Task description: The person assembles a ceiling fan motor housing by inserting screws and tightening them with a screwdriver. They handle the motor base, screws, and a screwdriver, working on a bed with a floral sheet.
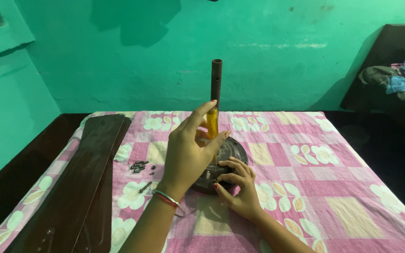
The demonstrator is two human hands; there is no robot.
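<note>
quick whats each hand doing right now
Left hand: closed around the yellow screwdriver handle, held upright over the fan motor.
Right hand: fingers curled against the fan motor's near edge, touching it.

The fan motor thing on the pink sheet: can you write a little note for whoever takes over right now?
Left hand: grips a yellow-handled screwdriver upright over the round dark fan motor.
Right hand: fingers rest on the motor's front edge.
The motor sits on the pink flowered sheet, its rod standing straight up.
Done: dark fan blades lie stacked to the left; loose screws lie beside them.
Left: screwdriver tip is hidden behind the hand, so which screw it is on cannot be told.
</note>
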